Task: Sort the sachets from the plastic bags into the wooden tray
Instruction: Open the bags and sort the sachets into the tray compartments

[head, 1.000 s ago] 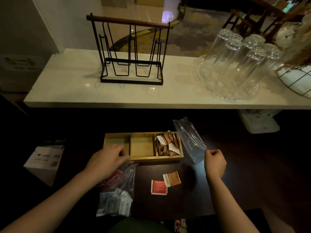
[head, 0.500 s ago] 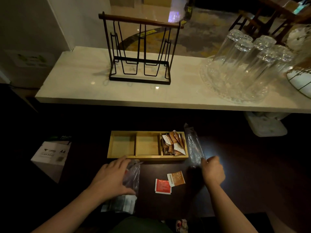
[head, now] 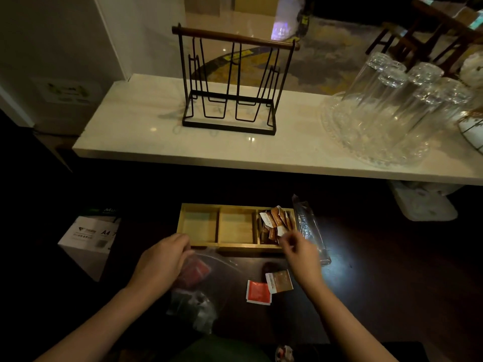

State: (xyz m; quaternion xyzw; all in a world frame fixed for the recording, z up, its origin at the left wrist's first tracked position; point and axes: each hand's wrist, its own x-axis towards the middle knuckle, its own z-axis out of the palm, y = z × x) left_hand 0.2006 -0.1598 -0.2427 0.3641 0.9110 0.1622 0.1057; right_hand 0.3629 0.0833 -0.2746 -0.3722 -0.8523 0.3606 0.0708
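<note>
The wooden tray (head: 236, 245) has three compartments; the right one holds several brown sachets (head: 274, 222), the other two are bare. My left hand (head: 162, 259) grips a clear plastic bag of red sachets (head: 196, 273) just in front of the tray's left end. My right hand (head: 300, 253) is at the tray's right front corner, its fingertips pinched on the lower corner of a brown-and-white sachet that stands in the right compartment. A loose red sachet (head: 257, 292) and a loose brown sachet (head: 279, 280) lie on the dark table between my arms.
An empty clear bag (head: 309, 228) lies along the tray's right side. Another bag with pale sachets (head: 194, 308) lies near my left forearm. A white A4 paper box (head: 91, 236) stands at the left. The marble shelf (head: 146, 137) behind carries a wire rack (head: 230, 82) and upturned glasses (head: 392, 100).
My right hand let go of the empty bag, which now lies beside the tray, and moved left to the sachets in the right compartment. My left hand shifted onto the bag of red sachets.
</note>
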